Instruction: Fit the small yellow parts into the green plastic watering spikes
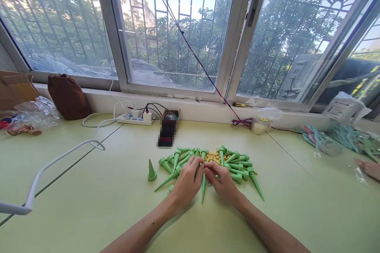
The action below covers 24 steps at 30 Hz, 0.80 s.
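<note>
My left hand [190,180] is closed on a green plastic watering spike [203,191], whose tapered tip points down toward me. Against the same spike, my right hand [222,182] has its fingertips pinched together; anything small between them is hidden. More green spikes [237,166] lie in loose heaps on both sides of my hands, with ribbed caps at their wide ends. Just beyond my fingers is a pile of small yellow pieces [212,157]. One green cone [151,172] stands upright by itself on the left.
On the pale green table [89,205], a white power strip [129,119] and small box [171,116] sit near the window. A brown pouch [68,97] is far left; a jar [259,124] stands back right. Another person's hand [368,168] shows at right, near bagged items [329,142].
</note>
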### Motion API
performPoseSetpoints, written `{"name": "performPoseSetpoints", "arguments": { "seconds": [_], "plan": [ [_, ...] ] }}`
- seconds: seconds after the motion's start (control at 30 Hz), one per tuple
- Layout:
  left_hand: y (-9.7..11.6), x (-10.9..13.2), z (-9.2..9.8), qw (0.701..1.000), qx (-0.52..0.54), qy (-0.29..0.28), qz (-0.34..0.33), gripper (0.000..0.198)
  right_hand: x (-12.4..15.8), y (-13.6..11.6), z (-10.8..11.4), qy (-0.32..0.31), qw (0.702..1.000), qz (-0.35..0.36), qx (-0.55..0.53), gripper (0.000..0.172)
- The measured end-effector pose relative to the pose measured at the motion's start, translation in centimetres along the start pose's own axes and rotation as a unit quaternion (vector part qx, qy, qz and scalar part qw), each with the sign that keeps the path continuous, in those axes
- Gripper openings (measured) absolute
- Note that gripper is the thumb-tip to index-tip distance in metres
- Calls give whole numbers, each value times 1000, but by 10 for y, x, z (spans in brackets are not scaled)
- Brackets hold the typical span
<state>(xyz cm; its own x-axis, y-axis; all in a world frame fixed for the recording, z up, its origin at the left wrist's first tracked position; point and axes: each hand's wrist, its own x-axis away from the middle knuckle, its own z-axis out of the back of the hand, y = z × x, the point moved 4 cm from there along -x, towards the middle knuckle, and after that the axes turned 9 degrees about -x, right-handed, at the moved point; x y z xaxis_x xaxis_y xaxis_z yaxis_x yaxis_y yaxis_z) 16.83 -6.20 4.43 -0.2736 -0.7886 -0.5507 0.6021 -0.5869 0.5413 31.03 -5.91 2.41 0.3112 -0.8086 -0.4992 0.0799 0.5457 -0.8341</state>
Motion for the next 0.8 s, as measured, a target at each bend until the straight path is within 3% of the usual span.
{"name": "performPoseSetpoints", "arguments": {
  "seconds": [0.8],
  "plan": [
    [1,-1,2,1000,2,0,4,15,1,-7,2,8,999,36,34,20]
  ]
}}
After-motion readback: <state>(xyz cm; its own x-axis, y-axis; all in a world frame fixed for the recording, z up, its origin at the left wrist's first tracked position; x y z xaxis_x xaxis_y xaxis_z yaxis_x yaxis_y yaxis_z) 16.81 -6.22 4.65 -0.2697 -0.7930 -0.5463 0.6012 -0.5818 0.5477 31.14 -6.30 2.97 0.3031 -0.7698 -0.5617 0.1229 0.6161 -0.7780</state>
